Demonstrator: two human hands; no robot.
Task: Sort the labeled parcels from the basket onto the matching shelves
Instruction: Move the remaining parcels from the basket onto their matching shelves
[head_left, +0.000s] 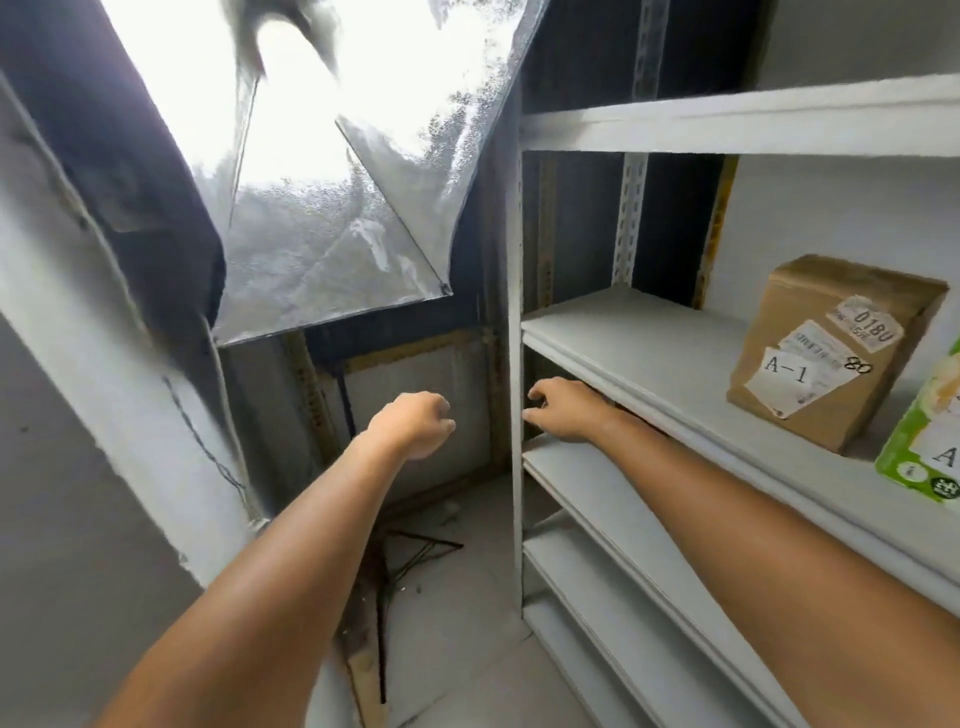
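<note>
While the left hand (415, 423) is curled in an empty fist, the right hand (563, 408) hangs loose-fingered and empty by the white post (515, 364). On the shelf (649, 353) stands a brown parcel (826, 353) marked A-1, beside a green-and-white parcel (930, 441). A silvery sheet (332, 249) covers the bright window.

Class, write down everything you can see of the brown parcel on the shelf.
The brown parcel is a boxy package wrapped in creased kraft-like paper, its top folded unevenly. White labels overlap on its front: one reads A-1, another carries printed digits, and 80 is handwritten beside them. It stands upright, slightly turned, on a white shelf, towards the right. A green pack stands close on its right; whether they touch cannot be told.
</note>
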